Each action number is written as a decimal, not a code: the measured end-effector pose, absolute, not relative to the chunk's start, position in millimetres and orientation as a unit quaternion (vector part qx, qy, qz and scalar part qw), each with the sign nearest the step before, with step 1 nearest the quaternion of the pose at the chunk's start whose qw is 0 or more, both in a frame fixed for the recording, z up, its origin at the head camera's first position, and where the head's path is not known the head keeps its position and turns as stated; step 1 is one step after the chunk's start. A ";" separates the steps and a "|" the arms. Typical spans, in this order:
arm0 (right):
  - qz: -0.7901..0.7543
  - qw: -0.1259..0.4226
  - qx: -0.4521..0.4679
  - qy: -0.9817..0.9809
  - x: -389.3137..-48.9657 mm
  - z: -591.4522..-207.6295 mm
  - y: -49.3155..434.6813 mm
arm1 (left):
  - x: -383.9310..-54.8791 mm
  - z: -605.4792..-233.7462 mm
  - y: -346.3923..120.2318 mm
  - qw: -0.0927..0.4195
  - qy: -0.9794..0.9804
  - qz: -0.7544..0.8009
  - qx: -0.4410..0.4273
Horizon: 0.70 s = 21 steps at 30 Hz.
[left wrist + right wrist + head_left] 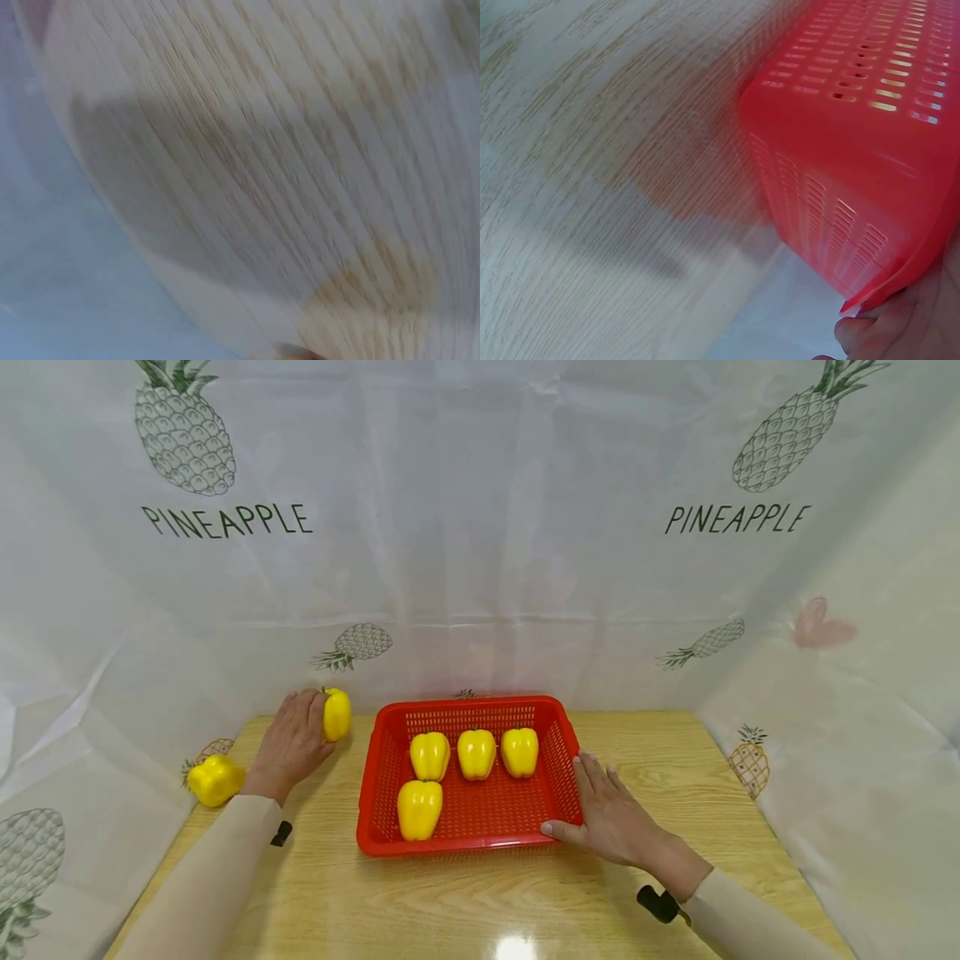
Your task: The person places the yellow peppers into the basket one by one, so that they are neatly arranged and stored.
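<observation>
In the head view my left hand (pixel 294 735) grips a yellow bell pepper (pixel 337 715) above the table, left of a red plastic basket (pixel 471 843). The fingers partly cover the pepper. Several more yellow bell peppers stand inside the basket; one of them (pixel 420 810) is at its front left, the others form a row behind. My right hand (pixel 615 817) rests against the basket's right side, fingers fairly straight along the rim and thumb at the front right corner. From the right wrist, fingertips (pixel 853 332) touch the rim of the basket (pixel 840 142).
Another yellow bell pepper (pixel 215 780) lies on its side at the table's left edge, beside my left forearm. The wooden table (pixel 450 902) runs back to a pale curtain (pixel 480 568) printed with pineapples, which also hangs along both sides.
</observation>
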State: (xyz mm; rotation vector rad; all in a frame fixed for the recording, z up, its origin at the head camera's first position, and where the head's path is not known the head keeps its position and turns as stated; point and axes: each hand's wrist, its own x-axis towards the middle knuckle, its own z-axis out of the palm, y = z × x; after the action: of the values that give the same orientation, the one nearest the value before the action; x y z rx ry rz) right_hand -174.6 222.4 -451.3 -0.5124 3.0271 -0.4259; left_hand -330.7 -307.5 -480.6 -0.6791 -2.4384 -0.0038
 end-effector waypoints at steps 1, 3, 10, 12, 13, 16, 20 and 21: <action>-0.138 0.022 -0.165 0.976 -175.0 -451.0 222.3 | -330.0 -480.2 -306.4 0.301 -0.919 -0.005 -0.256; -0.143 0.024 -0.165 0.976 -175.8 -450.6 221.8 | -327.8 -479.1 -305.1 0.300 -0.919 -0.016 -0.256; -0.142 0.024 -0.165 0.976 -177.9 -452.0 221.5 | -316.5 -474.1 -305.5 0.300 -0.920 -0.040 -0.250; -0.141 0.023 -0.164 0.976 -177.6 -452.1 221.8 | -314.2 -472.8 -305.4 0.305 -0.917 -0.041 -0.252; -0.140 0.023 -0.163 0.976 -177.3 -452.2 222.0 | -313.1 -471.9 -305.1 0.308 -0.916 -0.043 -0.253; -0.140 0.022 -0.159 0.977 -176.5 -452.6 222.2 | -308.6 -468.3 -302.5 0.314 -0.913 -0.057 -0.253; -0.143 0.023 -0.158 0.977 -175.5 -453.1 222.0 | -301.6 -462.8 -297.9 0.322 -0.908 -0.086 -0.253; -0.144 0.023 -0.158 0.977 -175.3 -453.2 222.0 | -299.8 -461.2 -296.8 0.324 -0.907 -0.091 -0.254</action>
State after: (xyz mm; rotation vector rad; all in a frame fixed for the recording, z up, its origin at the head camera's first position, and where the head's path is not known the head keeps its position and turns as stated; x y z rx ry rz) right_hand -175.3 222.0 -453.2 -0.4885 3.0247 -0.4451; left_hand -299.8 -296.8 -461.2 -0.6669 -2.3789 -0.2381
